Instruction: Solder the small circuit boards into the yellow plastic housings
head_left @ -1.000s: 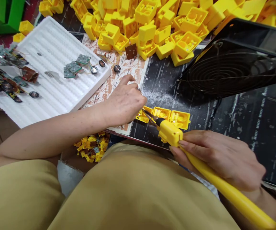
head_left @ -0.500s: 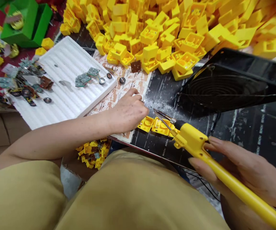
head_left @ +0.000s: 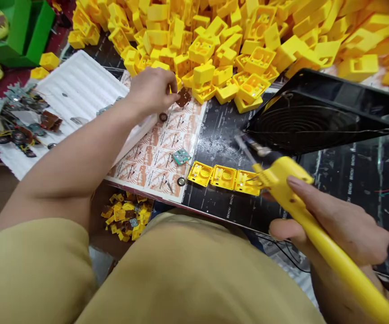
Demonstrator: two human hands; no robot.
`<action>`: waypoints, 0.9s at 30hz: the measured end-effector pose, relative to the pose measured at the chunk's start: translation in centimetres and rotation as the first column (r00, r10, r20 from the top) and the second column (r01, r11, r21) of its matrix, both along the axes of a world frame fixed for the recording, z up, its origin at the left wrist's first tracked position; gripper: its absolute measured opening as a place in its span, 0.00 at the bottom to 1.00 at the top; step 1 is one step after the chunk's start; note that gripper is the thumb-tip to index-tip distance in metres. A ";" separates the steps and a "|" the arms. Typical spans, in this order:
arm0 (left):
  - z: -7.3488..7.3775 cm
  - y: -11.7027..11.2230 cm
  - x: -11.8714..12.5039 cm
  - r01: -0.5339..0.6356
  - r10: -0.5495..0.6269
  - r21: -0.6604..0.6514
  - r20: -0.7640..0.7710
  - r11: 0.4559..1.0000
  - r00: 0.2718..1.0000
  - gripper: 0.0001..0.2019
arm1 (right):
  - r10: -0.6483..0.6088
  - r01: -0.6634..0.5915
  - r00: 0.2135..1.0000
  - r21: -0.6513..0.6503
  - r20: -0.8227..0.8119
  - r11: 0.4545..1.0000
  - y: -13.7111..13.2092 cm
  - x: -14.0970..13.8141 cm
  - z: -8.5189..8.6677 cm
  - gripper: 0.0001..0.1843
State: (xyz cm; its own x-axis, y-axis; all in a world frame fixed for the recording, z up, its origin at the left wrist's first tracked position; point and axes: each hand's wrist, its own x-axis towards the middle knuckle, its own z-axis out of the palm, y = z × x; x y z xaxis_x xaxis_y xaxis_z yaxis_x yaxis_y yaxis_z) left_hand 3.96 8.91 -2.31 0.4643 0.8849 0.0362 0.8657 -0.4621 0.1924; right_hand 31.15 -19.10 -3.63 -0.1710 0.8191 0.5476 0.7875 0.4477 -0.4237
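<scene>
Left hand (head_left: 152, 90) curled at brown square board (head_left: 183, 96), grip unclear; right hand (head_left: 336, 227) grips yellow soldering iron (head_left: 292, 191).

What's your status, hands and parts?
Left hand touching brown board at pile edge. Right hand gripping soldering iron by three yellow housings. Black fan close behind.

Cluttered black bench mat (head_left: 221, 130) under bright even light, white foam sheet (head_left: 79, 85) left, green box (head_left: 29, 33) far corner.
</scene>
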 end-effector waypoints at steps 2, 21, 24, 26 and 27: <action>1.4 -2.2 -1.1 0.051 -0.027 -0.158 0.149 0.986 0.989 0.25 | 0.098 -0.098 0.994 0.008 0.045 0.995 0.2 -0.1 0.5 0.28; 0.9 -10.0 -1.9 0.221 -0.140 -0.315 0.260 0.923 0.955 0.12 | 0.174 -0.169 0.983 -0.077 0.059 0.983 2.3 -3.0 -4.9 0.19; 1.0 -10.4 -1.1 0.126 -0.118 -0.130 0.069 0.983 0.991 0.19 | 0.160 -0.156 0.985 -0.059 0.069 0.986 2.5 -3.2 -5.1 0.20; 0.8 -10.7 -1.0 0.121 -0.122 -0.026 -0.021 0.992 0.992 0.27 | 0.154 -0.151 0.985 -0.048 0.072 0.987 2.6 -3.2 -5.2 0.21; 0.7 -11.0 -1.1 0.123 -0.122 0.013 -0.038 0.992 0.992 0.30 | 0.152 -0.149 0.986 -0.039 0.072 0.988 2.7 -3.1 -5.2 0.21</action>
State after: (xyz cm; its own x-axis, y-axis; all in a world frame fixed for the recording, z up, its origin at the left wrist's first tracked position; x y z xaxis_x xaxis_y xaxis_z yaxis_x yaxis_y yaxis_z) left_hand 2.86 -2.08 -1.62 0.5705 0.8207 0.0298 0.8087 -0.5678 0.1535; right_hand 28.02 -16.43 -8.85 -0.3332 0.7987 0.5010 0.7422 0.5499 -0.3830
